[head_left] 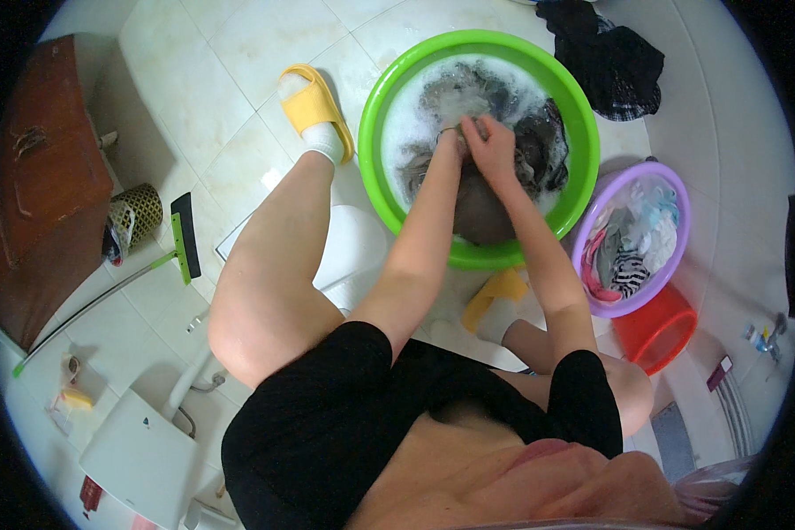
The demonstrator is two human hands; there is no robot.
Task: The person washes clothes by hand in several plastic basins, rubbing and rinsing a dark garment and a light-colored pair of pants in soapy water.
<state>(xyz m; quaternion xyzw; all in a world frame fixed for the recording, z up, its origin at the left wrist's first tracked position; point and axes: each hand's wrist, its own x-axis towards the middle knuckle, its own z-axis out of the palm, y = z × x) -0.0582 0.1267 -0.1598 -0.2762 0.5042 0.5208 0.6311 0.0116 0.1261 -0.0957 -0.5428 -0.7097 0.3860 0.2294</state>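
Now both hands are inside the green basin [583,132] on the tiled floor [238,53], among foam and water. The left hand [448,141] and the right hand [495,150] are closed together on a dark wet garment [539,146] near the basin's middle. Just beside the basin's right edge stands a purple basin [676,190] with mixed clothes, and a dark pile of clothes [609,57] lies on the floor behind.

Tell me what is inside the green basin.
The green basin holds white suds and dark wet laundry, which both hands scrub together. Foam and clothes hide the bottom.
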